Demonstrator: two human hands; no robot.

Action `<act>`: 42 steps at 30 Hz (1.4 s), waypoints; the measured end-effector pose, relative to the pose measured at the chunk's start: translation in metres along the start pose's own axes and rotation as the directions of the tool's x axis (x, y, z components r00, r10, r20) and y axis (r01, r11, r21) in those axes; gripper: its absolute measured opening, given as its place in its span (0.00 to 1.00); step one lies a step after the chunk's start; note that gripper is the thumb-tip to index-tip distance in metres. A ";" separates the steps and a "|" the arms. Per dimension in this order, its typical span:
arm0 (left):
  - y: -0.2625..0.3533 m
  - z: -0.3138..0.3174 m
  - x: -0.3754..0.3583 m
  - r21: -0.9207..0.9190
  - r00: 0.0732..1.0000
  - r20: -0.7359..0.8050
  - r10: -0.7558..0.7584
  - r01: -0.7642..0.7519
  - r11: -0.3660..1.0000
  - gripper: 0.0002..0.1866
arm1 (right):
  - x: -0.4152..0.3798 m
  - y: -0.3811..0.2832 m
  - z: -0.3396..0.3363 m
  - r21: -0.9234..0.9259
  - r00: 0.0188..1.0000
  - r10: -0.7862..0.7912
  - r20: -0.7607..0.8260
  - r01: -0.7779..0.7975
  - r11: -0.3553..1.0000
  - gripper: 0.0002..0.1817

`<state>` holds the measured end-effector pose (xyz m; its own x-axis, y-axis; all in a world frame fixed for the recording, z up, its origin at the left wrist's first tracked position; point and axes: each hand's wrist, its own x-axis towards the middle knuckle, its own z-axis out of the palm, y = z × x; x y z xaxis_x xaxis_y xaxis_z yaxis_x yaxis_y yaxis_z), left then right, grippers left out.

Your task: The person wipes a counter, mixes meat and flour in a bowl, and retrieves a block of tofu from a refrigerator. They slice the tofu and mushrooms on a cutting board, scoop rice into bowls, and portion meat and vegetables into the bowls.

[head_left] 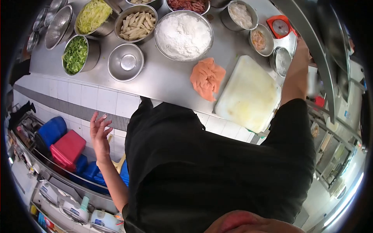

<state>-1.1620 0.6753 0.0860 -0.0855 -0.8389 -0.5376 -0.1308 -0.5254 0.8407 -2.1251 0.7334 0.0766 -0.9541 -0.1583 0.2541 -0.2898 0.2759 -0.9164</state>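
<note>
My left hand hangs off the table's front edge at the left, palm up. Its fingers are apart and hold nothing. On the right, my right arm stretches over the table to the far right edge. My right hand is beside the red scale; its fingers are hidden behind a metal rail. Between the arms lie an orange cloth and a white cutting board with yellowish stains. Close to my right forearm stand a stack of small metal bowls and a bowl of pinkish food.
A large bowl of white powder stands mid-table. Around it are pale strips, chopped greens, shredded pale-green vegetable, dark red meat and a bare metal bowl. A curved metal rail overhangs the right side.
</note>
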 end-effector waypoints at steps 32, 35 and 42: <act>0.045 0.152 0.064 -0.320 0.884 0.445 0.142 0.009 0.947 0.42 | -0.548 -0.294 0.106 0.481 -0.203 -0.448 0.871 0.544 0.688 0.21; 0.040 0.138 0.064 -0.337 0.901 0.410 0.145 0.001 0.942 0.41 | -0.517 -0.294 0.111 0.234 0.011 -0.287 0.958 0.548 0.803 0.19; 0.031 0.121 0.051 -0.388 0.941 0.311 0.136 -0.005 0.922 0.38 | -0.469 -0.156 0.168 -0.063 0.091 -0.035 0.995 0.874 0.481 0.09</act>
<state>-1.2904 0.6337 0.0763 -0.4053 -0.8165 -0.4111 0.2634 -0.5349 0.8028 -1.6203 0.6052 0.0483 -0.0020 -0.9676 -0.2525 -0.9784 0.0541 -0.1995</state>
